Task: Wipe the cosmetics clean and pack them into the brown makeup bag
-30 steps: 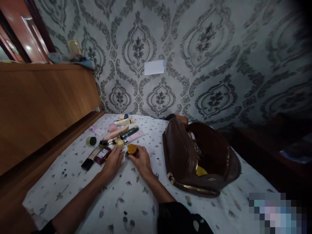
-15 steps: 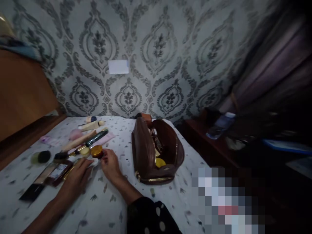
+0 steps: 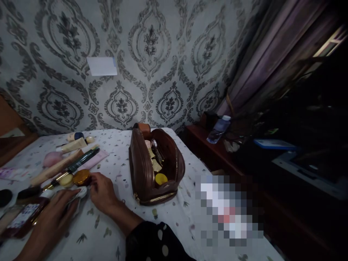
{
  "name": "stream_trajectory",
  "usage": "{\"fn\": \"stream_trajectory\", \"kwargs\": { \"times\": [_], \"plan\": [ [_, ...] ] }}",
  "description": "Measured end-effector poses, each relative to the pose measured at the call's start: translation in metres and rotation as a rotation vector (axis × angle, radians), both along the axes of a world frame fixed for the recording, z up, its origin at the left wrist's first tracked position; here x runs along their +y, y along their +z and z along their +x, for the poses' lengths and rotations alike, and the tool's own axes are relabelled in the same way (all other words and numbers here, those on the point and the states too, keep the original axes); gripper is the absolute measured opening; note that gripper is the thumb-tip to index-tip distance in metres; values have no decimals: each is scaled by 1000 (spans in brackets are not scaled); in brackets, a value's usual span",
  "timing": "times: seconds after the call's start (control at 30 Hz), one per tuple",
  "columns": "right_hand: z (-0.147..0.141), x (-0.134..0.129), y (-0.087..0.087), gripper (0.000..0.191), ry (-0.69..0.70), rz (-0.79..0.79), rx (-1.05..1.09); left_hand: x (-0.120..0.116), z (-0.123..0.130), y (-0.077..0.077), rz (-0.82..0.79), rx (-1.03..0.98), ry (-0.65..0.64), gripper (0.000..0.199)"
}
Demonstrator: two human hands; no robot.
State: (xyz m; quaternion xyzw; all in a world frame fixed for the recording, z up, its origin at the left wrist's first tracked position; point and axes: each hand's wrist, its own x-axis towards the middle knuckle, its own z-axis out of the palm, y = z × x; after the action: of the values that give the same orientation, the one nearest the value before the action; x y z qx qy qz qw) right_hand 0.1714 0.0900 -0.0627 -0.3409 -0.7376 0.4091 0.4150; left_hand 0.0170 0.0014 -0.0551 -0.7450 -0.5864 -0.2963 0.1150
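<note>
My right hand point(image 3: 103, 193) has its fingers curled against the right side of a small amber jar point(image 3: 82, 177), apparently gripping it. Under the fingers of my left hand point(image 3: 56, 214) is a small white piece point(image 3: 81, 192) that looks like a wipe; its exact kind is unclear. Beside the jar lies a pale yellow round pot point(image 3: 66, 179). A dark red bottle with a white label point(image 3: 25, 217) lies left of my left hand. Behind the jar are a dark green tube point(image 3: 83, 159), a pink tube point(image 3: 94, 159) and a long beige tube point(image 3: 57, 167).
An unzipped brown bag point(image 3: 141, 170) stands right of my hands, with a yellow round lid point(image 3: 161, 179) and other items inside. A pixelated patch point(image 3: 228, 210) covers something at the right edge. A clear bottle point(image 3: 219, 129) stands on a dark red ledge point(image 3: 197, 139).
My view has turned to the right, so the bag and cosmetics appear farther left. Both hands stay by the amber jar, with the white piece still under my left fingers.
</note>
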Motion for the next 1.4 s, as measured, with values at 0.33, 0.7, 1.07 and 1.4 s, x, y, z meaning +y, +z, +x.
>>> {"fn": "stream_trajectory", "kwargs": {
  "times": [0.33,0.7,1.07,1.4],
  "plan": [
    [1,0,6,45,-10,3,-53,0,3,2,-62,49,23,35],
    [-4,8,-9,41,-7,31,43,3,14,-8,10,145,20,24],
    [0,15,-20,36,35,89,75,1,23,9,-288,210,56,25],
    [2,16,-20,36,-12,-71,79,-5,18,20,-340,277,-78,14]
  ]
}}
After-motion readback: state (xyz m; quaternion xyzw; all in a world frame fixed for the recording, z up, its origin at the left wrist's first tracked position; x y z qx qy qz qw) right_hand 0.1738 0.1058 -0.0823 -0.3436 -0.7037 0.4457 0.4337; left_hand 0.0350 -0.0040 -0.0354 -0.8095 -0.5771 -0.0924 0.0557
